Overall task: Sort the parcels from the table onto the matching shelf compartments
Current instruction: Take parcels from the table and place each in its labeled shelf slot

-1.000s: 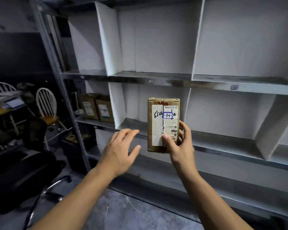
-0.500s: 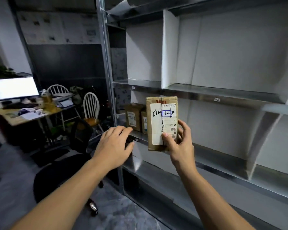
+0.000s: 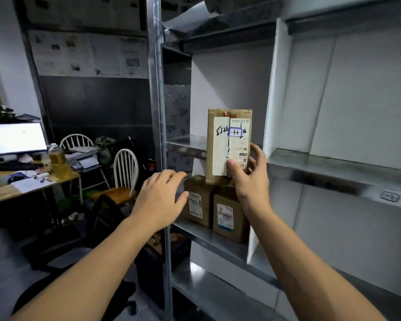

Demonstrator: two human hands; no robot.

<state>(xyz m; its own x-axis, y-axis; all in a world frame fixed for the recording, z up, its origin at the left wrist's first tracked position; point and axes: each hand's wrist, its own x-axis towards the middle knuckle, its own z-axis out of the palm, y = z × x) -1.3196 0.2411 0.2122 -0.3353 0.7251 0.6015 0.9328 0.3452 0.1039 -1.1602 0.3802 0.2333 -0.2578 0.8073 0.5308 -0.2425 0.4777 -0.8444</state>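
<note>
My right hand (image 3: 250,179) grips the lower end of a brown cardboard parcel (image 3: 228,144) and holds it upright in front of the metal shelf unit (image 3: 310,163). Its white label bears handwriting and a boxed "H". My left hand (image 3: 159,199) hovers to the left of the parcel with relaxed fingers, holding nothing. Two brown parcels (image 3: 198,202) (image 3: 228,216) with labels stand side by side in the leftmost compartment of a lower shelf, just under the held parcel.
White dividers (image 3: 273,89) split the shelves into compartments, and small tags (image 3: 389,196) mark the shelf edges. A steel upright (image 3: 156,112) bounds the unit on the left. Beyond it stand a desk (image 3: 14,184) with a monitor, two white chairs (image 3: 125,172) and a black office chair (image 3: 107,218).
My view has swung left along the shelf unit, bringing its left end and the two stored parcels under the held parcel. Both hands keep their pose; the right still holds the parcel.
</note>
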